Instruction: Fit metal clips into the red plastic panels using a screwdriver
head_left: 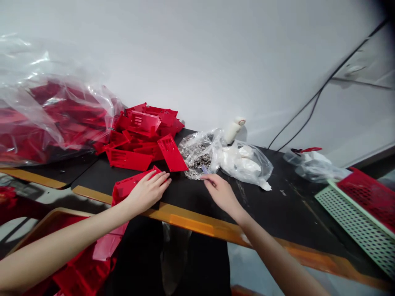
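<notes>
My left hand (150, 190) lies over a red plastic panel (123, 187) at the table's front edge. Its fingers are together and bend over the panel's right side; the thumb is hidden. Beside a clear bag of small shiny metal pieces (199, 156), my right hand (219, 193) is closed in a pinch. A bluish strip (204, 169) shows by its fingertips, but what they hold is too small to make out. Behind the left hand rises a heap of red panels (138, 139), with one slotted panel (173, 154) leaning toward the metal pieces.
A large clear bag (58, 119) of red parts stands at left. A bag of white pieces (245, 160) and a white bottle (234, 129) are right of centre. Green (354, 218) and red baskets (367, 193) stand far right. Below the table, a bin (58, 211) contains red panels.
</notes>
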Motion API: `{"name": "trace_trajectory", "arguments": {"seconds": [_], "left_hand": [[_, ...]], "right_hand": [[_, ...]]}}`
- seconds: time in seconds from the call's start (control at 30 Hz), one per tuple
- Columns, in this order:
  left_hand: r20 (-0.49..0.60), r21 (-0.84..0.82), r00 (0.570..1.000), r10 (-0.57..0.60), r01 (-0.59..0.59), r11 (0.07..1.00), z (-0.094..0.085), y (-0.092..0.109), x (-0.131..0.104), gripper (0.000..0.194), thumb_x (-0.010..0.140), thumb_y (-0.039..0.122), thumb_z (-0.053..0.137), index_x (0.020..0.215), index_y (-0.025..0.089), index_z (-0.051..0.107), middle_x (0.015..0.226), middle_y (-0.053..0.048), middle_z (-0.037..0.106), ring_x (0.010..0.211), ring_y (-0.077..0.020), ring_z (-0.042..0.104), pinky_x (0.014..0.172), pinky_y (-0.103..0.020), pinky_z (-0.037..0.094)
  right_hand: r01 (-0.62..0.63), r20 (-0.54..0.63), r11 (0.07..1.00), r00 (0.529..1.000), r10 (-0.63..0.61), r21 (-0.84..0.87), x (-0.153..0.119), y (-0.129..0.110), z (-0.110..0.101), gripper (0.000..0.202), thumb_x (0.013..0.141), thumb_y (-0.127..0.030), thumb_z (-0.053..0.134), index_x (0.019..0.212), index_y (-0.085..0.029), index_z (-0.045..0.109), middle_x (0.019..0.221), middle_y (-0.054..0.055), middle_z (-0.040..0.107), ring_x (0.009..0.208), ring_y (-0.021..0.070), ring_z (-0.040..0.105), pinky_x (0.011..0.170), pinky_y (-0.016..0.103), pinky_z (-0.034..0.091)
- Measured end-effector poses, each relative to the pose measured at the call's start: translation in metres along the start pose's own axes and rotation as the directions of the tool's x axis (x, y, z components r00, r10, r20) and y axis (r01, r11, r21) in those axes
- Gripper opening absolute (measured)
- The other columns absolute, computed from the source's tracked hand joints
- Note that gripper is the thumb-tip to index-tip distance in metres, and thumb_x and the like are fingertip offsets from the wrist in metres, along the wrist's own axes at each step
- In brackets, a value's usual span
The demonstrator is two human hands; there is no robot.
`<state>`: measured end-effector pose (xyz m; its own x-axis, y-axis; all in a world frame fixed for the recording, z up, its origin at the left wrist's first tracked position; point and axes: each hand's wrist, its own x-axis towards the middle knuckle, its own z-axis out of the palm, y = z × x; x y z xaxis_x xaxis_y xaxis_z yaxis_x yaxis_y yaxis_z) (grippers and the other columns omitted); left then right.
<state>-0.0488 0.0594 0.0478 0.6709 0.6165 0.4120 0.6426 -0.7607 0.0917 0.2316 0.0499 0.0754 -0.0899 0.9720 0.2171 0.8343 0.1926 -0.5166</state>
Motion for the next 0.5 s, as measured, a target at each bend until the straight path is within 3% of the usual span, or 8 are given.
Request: {"name": "trace_trajectory", "arguments": {"seconds": [0.13,0.27,0.37,0.5], "left_hand": [[-0.127,0.151,0.978,-0.164,0.182,0.972,-0.016,-0.008,-0.028,0.064,0.086,0.023,0.058,0.145,0.013,0.036,0.154,-0.019,0.033,0.139,-0.035,0.037,0.113,-0.051,0.032],[-0.159,0.219,0.92,-0.358,0.387,0.896,-0.016,-0.02,-0.048,0.075,0.086,0.04,0.059,0.146,0.006,0.029,0.137,-0.024,0.052,0.122,-0.0359,0.054,0.102,-0.049,0.044],[-0.119,0.204,0.916,-0.382,0.399,0.894,-0.014,-0.025,-0.059,0.077,0.09,0.045,0.054,0.149,0.007,0.021,0.124,-0.021,0.061,0.113,-0.0321,0.062,0.09,-0.041,0.052],[0.012,0.128,0.944,-0.33,0.325,0.937,-0.021,-0.018,-0.062,0.079,0.089,0.053,0.054,0.15,0.014,0.022,0.128,-0.018,0.06,0.107,-0.0305,0.065,0.082,-0.037,0.055]], "right_hand": [[0.186,-0.002,0.982,0.983,-0.186,-0.037,0.037,-0.041,0.029,0.03,0.091,-0.022,0.042,0.11,-0.023,0.066,0.105,0.006,0.062,0.08,0.0167,0.062,0.075,0.029,0.048],[0.299,-0.027,0.952,0.953,-0.301,-0.071,0.043,-0.057,0.043,0.029,0.093,-0.025,0.043,0.112,-0.023,0.065,0.107,0.006,0.059,0.074,0.0145,0.061,0.072,0.028,0.047],[0.34,-0.038,0.935,0.938,-0.345,-0.099,0.033,-0.048,0.036,0.03,0.095,-0.027,0.043,0.113,-0.022,0.066,0.109,0.007,0.059,0.074,0.0141,0.061,0.07,0.027,0.047],[0.353,-0.004,0.922,0.933,-0.359,-0.161,0.013,-0.008,0.009,0.031,0.096,-0.025,0.041,0.113,-0.022,0.067,0.11,0.007,0.06,0.083,0.017,0.064,0.077,0.029,0.05]]}}
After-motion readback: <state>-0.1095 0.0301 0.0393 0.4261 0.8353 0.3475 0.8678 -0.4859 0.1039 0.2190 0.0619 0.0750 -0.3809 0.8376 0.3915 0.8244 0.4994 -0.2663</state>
